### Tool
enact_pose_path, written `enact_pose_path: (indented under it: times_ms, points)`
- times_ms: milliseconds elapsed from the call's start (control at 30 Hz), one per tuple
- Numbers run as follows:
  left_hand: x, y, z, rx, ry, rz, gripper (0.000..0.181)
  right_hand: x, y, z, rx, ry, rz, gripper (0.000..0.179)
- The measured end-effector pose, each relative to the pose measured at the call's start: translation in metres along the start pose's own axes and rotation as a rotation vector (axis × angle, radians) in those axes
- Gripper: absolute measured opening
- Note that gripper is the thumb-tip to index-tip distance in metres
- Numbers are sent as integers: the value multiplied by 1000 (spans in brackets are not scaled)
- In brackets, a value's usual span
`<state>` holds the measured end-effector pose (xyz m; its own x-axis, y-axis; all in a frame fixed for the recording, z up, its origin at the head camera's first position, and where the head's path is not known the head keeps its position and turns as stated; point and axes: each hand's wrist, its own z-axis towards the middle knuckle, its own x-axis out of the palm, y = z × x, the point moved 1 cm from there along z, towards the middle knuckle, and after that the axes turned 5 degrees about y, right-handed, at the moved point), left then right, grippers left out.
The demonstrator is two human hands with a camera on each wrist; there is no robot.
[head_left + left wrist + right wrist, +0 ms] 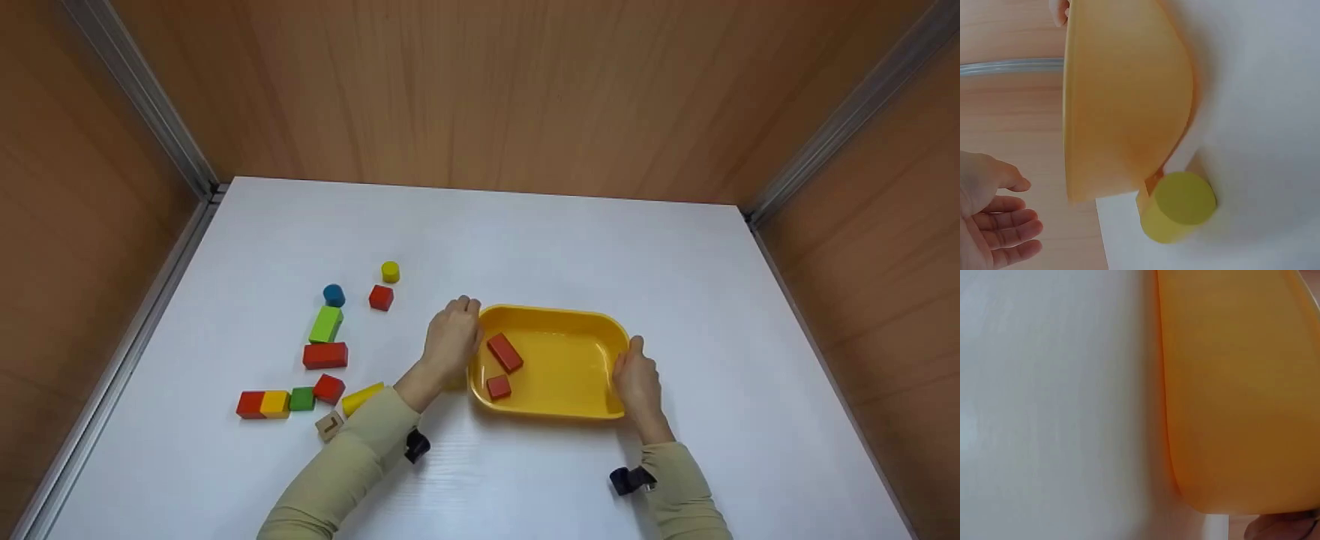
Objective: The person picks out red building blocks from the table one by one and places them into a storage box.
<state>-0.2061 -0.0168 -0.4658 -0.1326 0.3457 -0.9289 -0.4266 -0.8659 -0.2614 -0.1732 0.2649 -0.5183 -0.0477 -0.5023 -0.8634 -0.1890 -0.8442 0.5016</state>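
White surface: broad, bearing all listed below. Yellow tray: one, right of centre; flat on the surface or slightly raised, cannot tell. Presumably plastic, so light, stiff, smooth enough to slip and hard to break; best held by both short ends beneath the rim and kept level, as loose contents would slide. Hands, two: right hand gripping the tray's right end; left hand at the left rim, fingers loose, contact uncertain. Oblong blocks: red bar, left of the tray; light green bar, just beyond it; longer red block, inside the tray at left. Yellow cylinder: just beside the tray. Small pieces: red cube, in the tray's near-left part; wooden cube, near the left sleeve; blue cylinder, far left.
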Motion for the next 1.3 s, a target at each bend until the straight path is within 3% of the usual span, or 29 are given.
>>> enact_pose_path:
  times_ms: [367,600,767,867,1067,1300]
  points:
    - [4,38,-2,-132,56,110,21,-2,0,0,34,28,4,15]
    - [5,57,0,-255,165,139,31,-2,0,1,53,45,12,17]
    - [4,73,4,-339,221,131,41,-1,0,1,25,20,5,15]
    - [5,82,5,-377,219,130,46,0,0,0,7,10,2,13]
    - [6,94,6,-411,141,117,51,1,-1,0,-1,-4,-1,14]
    - [5,102,12,-488,218,28,58,0,0,0,47,28,14,14]
